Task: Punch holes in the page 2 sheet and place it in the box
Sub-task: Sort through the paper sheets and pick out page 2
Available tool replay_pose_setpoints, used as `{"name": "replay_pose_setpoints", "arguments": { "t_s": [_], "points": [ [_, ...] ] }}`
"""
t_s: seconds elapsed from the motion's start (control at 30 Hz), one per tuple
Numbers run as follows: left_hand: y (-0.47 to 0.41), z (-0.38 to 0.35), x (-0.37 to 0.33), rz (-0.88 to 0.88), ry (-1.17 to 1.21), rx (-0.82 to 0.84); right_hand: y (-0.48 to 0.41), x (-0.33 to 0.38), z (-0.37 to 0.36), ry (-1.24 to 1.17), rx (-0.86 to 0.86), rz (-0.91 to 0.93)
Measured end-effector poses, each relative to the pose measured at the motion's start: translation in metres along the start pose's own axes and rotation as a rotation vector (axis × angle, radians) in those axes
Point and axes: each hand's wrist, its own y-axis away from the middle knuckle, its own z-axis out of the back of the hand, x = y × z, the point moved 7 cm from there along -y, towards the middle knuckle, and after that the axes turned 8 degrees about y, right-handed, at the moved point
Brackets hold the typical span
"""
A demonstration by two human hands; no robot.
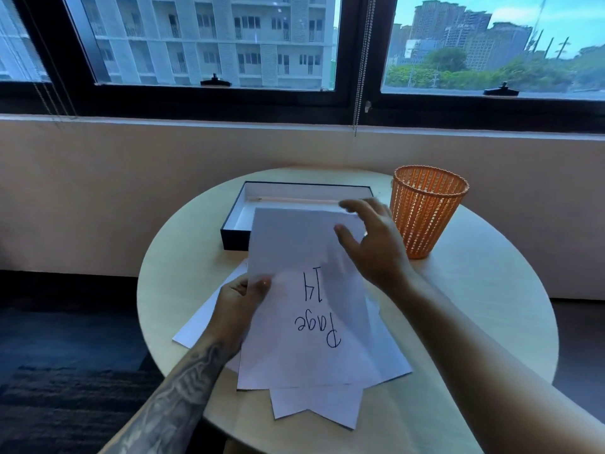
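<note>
Head view shows the left hand pinching the left edge of a sheet marked Page 14, thumb on top, lifting it off a fanned stack on the desk. The right hand hovers open with fingers spread at the sheet's far right corner. It is blurred, so whether it touches the paper cannot be told.

The page 2 sheet is not to be seen. No other label shows, so it is probably somewhere in the stack under the lifted sheet, directly below both hands. The stack's long axis runs away from the person, toward the box. The box sits open at the far side of the desk, just beyond the papers, partly covered by the raised sheet. The left hand is nearer the stack's exposed edges, so the right looks freer to leaf through.

No hole punch is in view. A thin pale stick lies inside the box, too faint to identify. An orange basket stands just right of the box.
</note>
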Motion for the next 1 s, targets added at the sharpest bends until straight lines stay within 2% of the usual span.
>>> {"name": "replay_pose_setpoints", "arguments": {
  "t_s": [0.1, 0.2, 0.3, 0.37, 0.43, 0.5, 0.6, 0.67, 0.73, 0.83, 0.9, 1.0],
  "points": [
    [-0.003, 0.009, 0.000, 0.019, 0.066, -0.066, 0.021, -0.030, 0.004, -0.078, -0.016, -0.260],
    [-0.004, 0.014, -0.004, 0.001, 0.169, -0.150, 0.058, -0.047, -0.014, -0.351, 0.206, -0.546],
    [-0.006, 0.012, -0.006, -0.027, 0.269, -0.203, 0.093, -0.048, -0.030, -0.504, 0.383, -0.657],
    [-0.010, 0.013, -0.007, -0.048, 0.315, -0.234, 0.107, -0.050, -0.037, -0.725, 0.362, -0.779],
    [-0.012, 0.010, -0.008, -0.055, 0.378, -0.261, 0.114, -0.049, -0.046, -1.092, 0.258, -0.945],
    [-0.010, 0.002, -0.010, -0.051, 0.426, -0.270, 0.115, -0.044, -0.055, -1.279, 0.210, -1.016],
    [-0.013, -0.007, -0.003, 0.013, 0.438, -0.245, 0.114, -0.040, -0.062, -1.144, 0.278, -0.936],
    [-0.013, 0.003, -0.003, 0.059, 0.404, -0.310, 0.108, -0.044, -0.052, -1.007, 0.234, -0.919],
    [-0.015, 0.021, -0.018, 0.030, 0.301, -0.366, 0.101, -0.058, -0.035, -0.879, 0.131, -0.951],
    [-0.013, 0.035, -0.061, -0.219, -0.082, -0.390, 0.093, -0.081, -0.020, -0.671, 0.118, -0.971],
    [-0.018, 0.024, -0.083, -0.370, -0.433, -0.302, 0.084, -0.080, -0.016, -0.581, 0.202, -0.930],
    [-0.026, -0.010, -0.097, -0.548, -0.931, -0.065, 0.070, -0.064, -0.014, -0.515, 0.333, -0.820]
  ]
}}
